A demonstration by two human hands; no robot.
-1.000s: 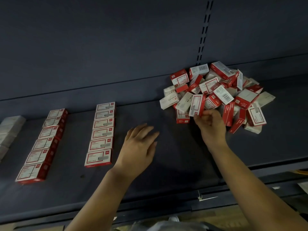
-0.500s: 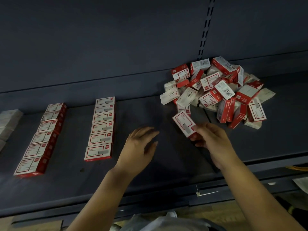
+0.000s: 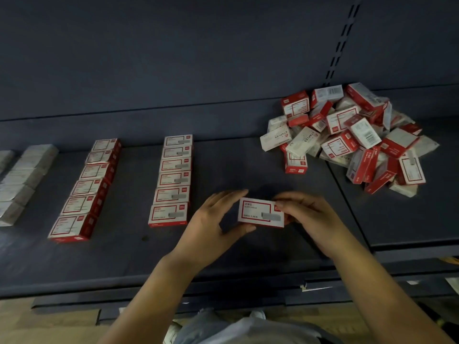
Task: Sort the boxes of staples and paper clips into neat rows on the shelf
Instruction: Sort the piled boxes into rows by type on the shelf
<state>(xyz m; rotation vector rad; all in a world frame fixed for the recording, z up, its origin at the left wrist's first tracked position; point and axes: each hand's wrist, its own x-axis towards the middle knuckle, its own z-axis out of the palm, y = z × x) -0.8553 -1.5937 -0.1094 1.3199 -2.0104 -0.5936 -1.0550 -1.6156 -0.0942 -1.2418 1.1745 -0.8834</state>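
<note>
Red-and-white carton, label up, held level between both my hands just above the shelf (image 3: 236,254). This box (image 3: 260,212) sits to the right of the nearest finished row. Left hand (image 3: 213,229): thumb under the near edge, fingers arched over the far left corner, a light pinch. Right hand (image 3: 308,219): fingertips and thumb clamp the right end, covering the red logo patch.

Rows so far: one red row (image 3: 171,180) just left of my left hand, another red row (image 3: 84,189) further left, pale boxes (image 3: 22,175) beyond that. Loose pile (image 3: 347,137) well apart, back right.

My read: this box starts a new column beside the nearest row, or goes on its front end; can't tell which.

To do it well: keep the label facing up and printed the same way as its neighbours, square the long edge to the row's line, set it down flat, then nudge it flush with straight fingers so the neighbours aren't knocked askew
</note>
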